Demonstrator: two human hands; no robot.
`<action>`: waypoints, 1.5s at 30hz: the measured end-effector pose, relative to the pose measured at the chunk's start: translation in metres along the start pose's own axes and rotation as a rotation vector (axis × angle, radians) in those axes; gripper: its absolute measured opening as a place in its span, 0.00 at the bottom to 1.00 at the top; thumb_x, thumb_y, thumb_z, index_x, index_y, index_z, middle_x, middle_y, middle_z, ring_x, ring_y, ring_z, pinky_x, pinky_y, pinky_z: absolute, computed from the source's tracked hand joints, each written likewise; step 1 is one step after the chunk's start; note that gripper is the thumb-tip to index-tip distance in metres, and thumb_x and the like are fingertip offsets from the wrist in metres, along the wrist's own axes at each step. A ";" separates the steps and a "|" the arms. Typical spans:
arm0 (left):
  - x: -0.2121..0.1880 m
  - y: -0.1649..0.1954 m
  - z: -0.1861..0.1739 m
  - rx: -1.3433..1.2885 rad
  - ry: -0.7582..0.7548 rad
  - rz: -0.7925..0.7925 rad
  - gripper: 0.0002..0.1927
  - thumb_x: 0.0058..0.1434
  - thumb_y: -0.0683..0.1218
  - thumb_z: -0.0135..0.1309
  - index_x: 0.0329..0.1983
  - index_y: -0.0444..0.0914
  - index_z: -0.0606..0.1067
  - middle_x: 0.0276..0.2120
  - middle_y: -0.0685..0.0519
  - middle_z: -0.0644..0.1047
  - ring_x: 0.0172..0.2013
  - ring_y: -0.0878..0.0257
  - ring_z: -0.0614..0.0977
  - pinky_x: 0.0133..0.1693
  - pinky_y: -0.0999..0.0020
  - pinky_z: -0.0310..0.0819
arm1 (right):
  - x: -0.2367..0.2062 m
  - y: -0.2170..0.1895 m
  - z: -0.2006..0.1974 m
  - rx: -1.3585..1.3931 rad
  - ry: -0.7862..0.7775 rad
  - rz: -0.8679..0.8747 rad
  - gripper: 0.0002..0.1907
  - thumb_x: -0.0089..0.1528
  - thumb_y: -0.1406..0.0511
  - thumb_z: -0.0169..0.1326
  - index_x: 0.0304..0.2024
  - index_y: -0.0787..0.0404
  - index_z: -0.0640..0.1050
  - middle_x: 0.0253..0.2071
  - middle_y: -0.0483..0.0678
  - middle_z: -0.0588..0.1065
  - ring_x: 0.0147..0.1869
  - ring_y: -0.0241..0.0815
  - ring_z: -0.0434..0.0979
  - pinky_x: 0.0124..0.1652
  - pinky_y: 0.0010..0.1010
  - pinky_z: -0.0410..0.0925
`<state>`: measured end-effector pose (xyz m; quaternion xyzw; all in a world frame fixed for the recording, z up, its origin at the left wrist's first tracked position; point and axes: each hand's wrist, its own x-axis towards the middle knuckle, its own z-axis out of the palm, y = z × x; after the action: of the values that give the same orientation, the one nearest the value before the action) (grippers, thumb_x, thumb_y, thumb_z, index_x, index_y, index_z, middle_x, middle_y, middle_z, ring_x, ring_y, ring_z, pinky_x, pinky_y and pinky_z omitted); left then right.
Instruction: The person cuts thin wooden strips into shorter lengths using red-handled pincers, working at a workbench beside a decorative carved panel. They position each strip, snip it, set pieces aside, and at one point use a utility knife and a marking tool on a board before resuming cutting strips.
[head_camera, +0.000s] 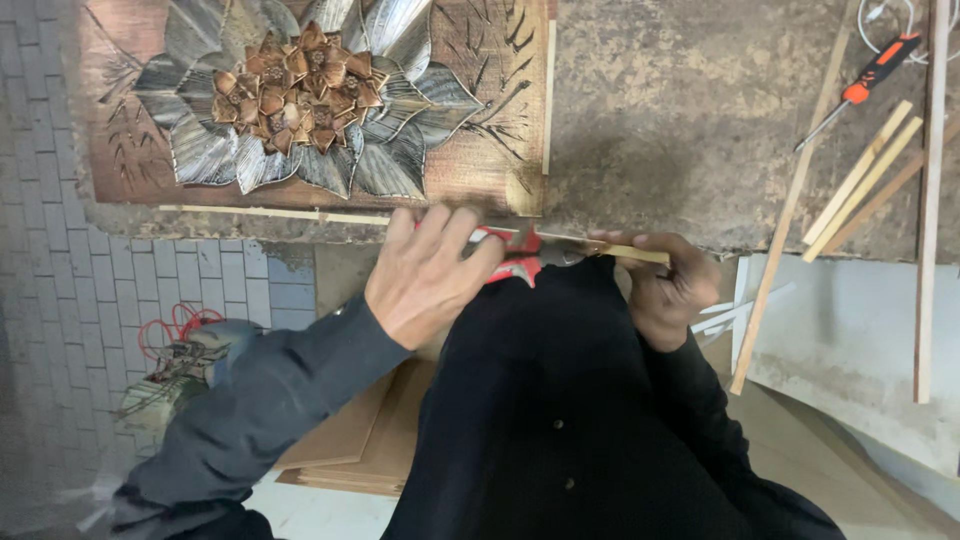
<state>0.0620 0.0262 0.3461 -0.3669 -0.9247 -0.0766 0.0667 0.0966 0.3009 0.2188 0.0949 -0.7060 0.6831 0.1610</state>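
worn grey-brown bench (700, 130) fills the upper view; pale paving shows lower left. on the bench lies a relief panel (300, 100): a copper flower with silver leaves on a brown ground. a thin wood strip (280, 213) runs along the panel's lower edge, another up its right edge.

left hand (430, 275) sits at the bench's front edge, fingers curled over a red-handled cutter (515, 255), closed around its handles; the blades are partly hidden, so whether they meet cannot be told. right hand (670, 290) lies just right of the cutter, fingers pinching a short wood strip piece (630, 253) that points toward the cutter's head. both hands are close together, just below the panel's lower right corner.

loose strips (865, 180) lie diagonally on the bench's right side, one long strip (785, 215) overhanging the front edge. an orange-handled screwdriver (865, 80) lies at upper right. stacked boards (360, 440) sit below the bench; red wire and a tool (175, 350) lie on the paving. dark sleeves and torso cover the lower centre
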 end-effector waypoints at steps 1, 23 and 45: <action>0.001 -0.002 0.000 0.026 -0.001 0.026 0.10 0.59 0.46 0.56 0.44 0.41 0.75 0.49 0.48 0.73 0.46 0.53 0.73 0.43 0.53 0.64 | 0.000 -0.001 0.001 -0.058 0.016 0.003 0.06 0.73 0.70 0.55 0.47 0.68 0.71 0.45 0.62 0.81 0.52 0.56 0.86 0.50 0.39 0.79; 0.035 0.024 -0.058 0.156 -0.195 0.070 0.16 0.63 0.52 0.52 0.46 0.38 0.81 0.63 0.46 0.68 0.67 0.41 0.63 0.62 0.18 0.48 | 0.001 -0.004 0.009 -0.042 0.024 -0.082 0.10 0.66 0.76 0.59 0.47 0.71 0.73 0.43 0.61 0.79 0.52 0.56 0.85 0.51 0.41 0.81; 0.043 0.007 -0.068 0.233 -0.111 0.217 0.09 0.65 0.45 0.52 0.41 0.36 0.80 0.47 0.48 0.71 0.64 0.51 0.71 0.64 0.24 0.52 | 0.002 -0.003 0.006 -0.163 0.057 -0.065 0.09 0.66 0.74 0.61 0.46 0.69 0.75 0.41 0.59 0.81 0.46 0.48 0.85 0.44 0.32 0.78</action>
<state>0.0404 0.0472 0.4211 -0.4581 -0.8845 0.0593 0.0655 0.0954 0.2947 0.2218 0.0848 -0.7509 0.6202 0.2105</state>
